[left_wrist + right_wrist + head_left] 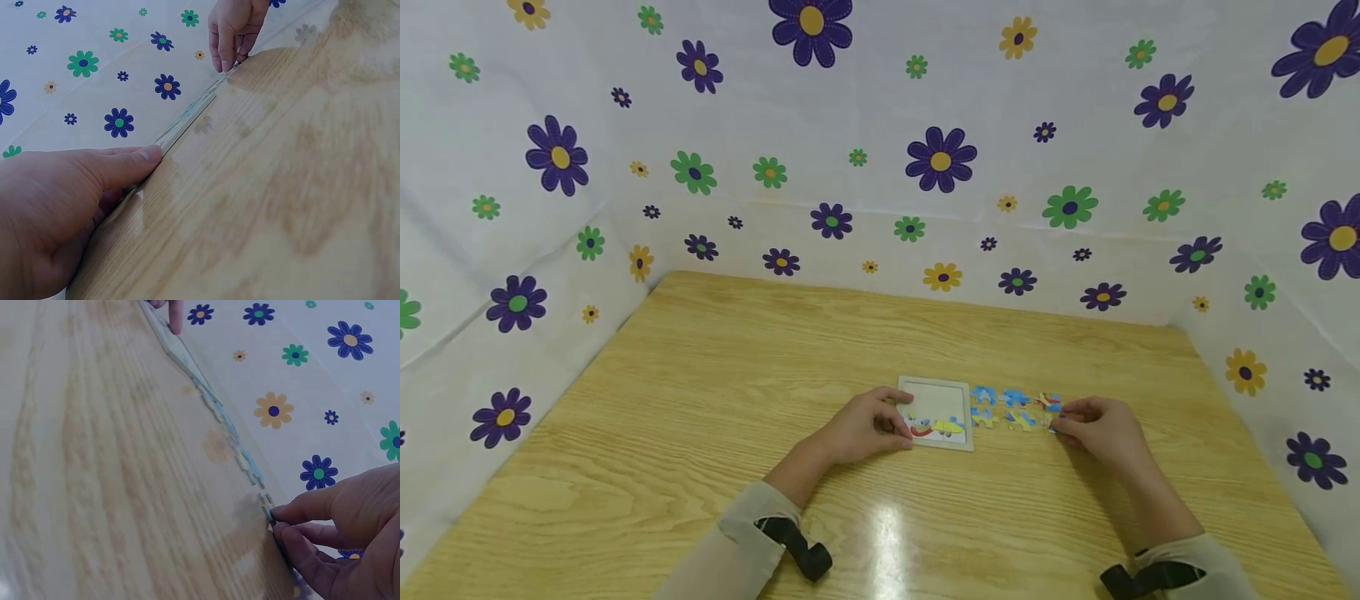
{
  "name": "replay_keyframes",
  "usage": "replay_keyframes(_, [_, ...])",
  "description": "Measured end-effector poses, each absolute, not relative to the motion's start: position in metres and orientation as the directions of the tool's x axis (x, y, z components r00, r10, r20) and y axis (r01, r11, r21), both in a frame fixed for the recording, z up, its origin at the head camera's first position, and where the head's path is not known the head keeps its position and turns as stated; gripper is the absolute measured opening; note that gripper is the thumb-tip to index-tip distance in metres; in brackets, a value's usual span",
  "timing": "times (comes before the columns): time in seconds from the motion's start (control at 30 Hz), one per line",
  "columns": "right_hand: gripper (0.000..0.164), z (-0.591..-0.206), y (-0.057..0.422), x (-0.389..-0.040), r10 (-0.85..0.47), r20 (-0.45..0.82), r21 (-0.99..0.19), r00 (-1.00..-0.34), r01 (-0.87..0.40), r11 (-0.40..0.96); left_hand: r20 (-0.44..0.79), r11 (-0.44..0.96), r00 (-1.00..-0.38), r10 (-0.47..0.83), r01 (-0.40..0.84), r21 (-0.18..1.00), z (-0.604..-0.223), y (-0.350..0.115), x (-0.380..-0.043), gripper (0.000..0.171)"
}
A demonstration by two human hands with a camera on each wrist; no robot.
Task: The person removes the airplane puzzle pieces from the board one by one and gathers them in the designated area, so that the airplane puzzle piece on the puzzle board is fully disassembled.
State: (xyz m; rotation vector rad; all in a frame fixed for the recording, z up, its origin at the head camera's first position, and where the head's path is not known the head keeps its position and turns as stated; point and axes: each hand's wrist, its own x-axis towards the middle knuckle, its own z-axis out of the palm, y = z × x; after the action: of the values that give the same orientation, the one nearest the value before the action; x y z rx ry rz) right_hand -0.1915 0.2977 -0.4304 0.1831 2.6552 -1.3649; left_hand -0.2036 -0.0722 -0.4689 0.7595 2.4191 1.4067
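Note:
A square puzzle tray (934, 398) with a pale rim lies on the table, picture pieces in yellow, red and blue (949, 427) filling its lower part. My left hand (863, 428) grips the tray's left side, thumb near the front corner. To the right of the tray, loose jigsaw pieces (1017, 398) lie flat in two rows. At the far end of these rows my right hand (1108, 435) pinches a jigsaw piece (269, 514) between thumb and fingertips, low at the tabletop. Its picture is mostly hidden by the fingers.
The wood-grain table (700, 400) stretches out around the tray on all sides. White cloth with printed flowers (865, 108) stands up along the back and both sides. Each sleeve carries a black strap (793, 546) near the wrist.

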Motion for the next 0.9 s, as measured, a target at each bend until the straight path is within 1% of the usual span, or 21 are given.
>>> replay_keyframes(0.07, [0.040,-0.431,0.297,-0.191,0.038,-0.178,-0.787,-0.983,0.165,0.594,0.050,0.401,-0.837,0.546,0.313,0.861,-0.469,-0.072,-0.203,0.006])
replay_keyframes(0.2, [0.040,-0.432,0.296,-0.192,0.037,-0.185,-0.796,-0.982,0.172,0.581,0.056,0.403,-0.838,0.542,0.318,0.858,-0.470,-0.073,-0.204,0.007])
replay_keyframes(0.47, [0.049,-0.430,0.297,-0.197,0.014,-0.266,-0.846,-0.964,0.240,0.476,0.063,0.409,-0.836,0.545,0.331,0.851,-0.470,-0.073,-0.204,0.007])
replay_keyframes(0.63, [0.047,-0.430,0.292,-0.196,-0.012,-0.255,-0.875,-0.967,0.226,0.428,0.061,0.418,-0.839,0.541,0.331,0.846,-0.469,-0.072,-0.204,0.007])
replay_keyframes(0.77, [0.049,-0.430,0.285,-0.196,-0.041,-0.248,-0.890,-0.968,0.211,0.404,0.068,0.415,-0.837,0.543,0.338,0.845,-0.468,-0.073,-0.204,0.006])
replay_keyframes(0.9, [0.051,-0.431,0.275,-0.196,-0.058,-0.250,-0.888,-0.966,0.205,0.411,0.062,0.412,-0.838,0.542,0.329,0.849,-0.469,-0.073,-0.204,0.007])
